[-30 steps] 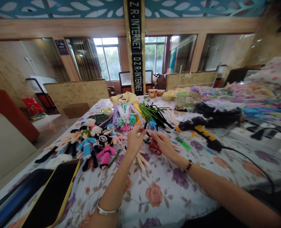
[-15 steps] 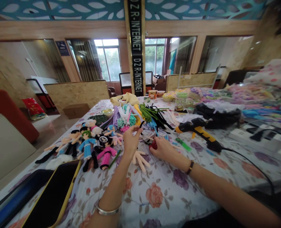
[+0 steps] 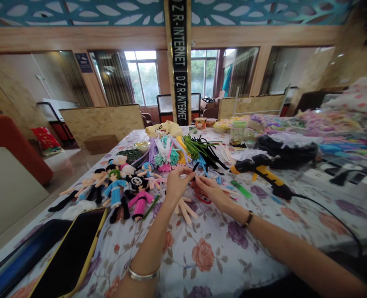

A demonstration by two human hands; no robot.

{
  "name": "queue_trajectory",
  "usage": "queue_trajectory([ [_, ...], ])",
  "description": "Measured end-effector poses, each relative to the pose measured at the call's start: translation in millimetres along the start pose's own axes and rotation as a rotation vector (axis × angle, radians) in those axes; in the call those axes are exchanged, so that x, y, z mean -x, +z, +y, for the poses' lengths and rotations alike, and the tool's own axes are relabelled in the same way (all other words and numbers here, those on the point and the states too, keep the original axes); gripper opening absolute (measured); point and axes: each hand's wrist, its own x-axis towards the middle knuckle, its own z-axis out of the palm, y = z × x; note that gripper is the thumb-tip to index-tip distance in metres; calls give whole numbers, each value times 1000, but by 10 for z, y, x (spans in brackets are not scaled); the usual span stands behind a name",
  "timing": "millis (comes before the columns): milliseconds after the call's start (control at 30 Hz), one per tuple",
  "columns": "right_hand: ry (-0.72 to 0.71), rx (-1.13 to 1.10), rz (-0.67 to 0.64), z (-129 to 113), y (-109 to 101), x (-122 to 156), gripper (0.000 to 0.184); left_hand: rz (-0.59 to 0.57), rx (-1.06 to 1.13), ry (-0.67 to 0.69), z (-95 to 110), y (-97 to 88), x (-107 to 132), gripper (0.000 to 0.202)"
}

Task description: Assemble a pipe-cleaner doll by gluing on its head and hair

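Observation:
My left hand [image 3: 175,185] and my right hand [image 3: 210,188] are raised close together above the floral tablecloth [image 3: 208,252]. Both pinch a short black pipe cleaner [image 3: 195,168] between their fingertips. Red-handled scissors [image 3: 202,196] lie on the cloth just under my right hand. A peach-coloured pipe-cleaner figure part [image 3: 185,207] rests below my left hand. A heap of coloured pipe cleaners [image 3: 183,152] sits right behind the hands.
Several small pipe-cleaner dolls [image 3: 118,188] lie to the left. A yellow and black glue gun [image 3: 260,169] with its cable rests to the right. A dark tablet in a yellow case [image 3: 68,256] lies at the near left. More craft supplies [image 3: 326,124] crowd the far right.
My right hand dropped onto the red scissors half a second ago, then came back up to meet my left hand on the black pipe cleaner. The scissors stay on the cloth.

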Motion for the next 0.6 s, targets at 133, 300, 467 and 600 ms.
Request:
queue_trajectory([
  [133,18,-44,41,-16,-14,4,42,-52,-53,38,23,10,13,10],
  [300,62,-10,156,-57,-29,22,41,-13,-109,88,23,21,10,5],
  [467,-2,30,254,-106,-39,27,40,45,-160,145,-6,5,-2,5],
  [600,-61,-25,389,-90,-138,-44,36,92,-169,110,-34,-13,-14,9],
])
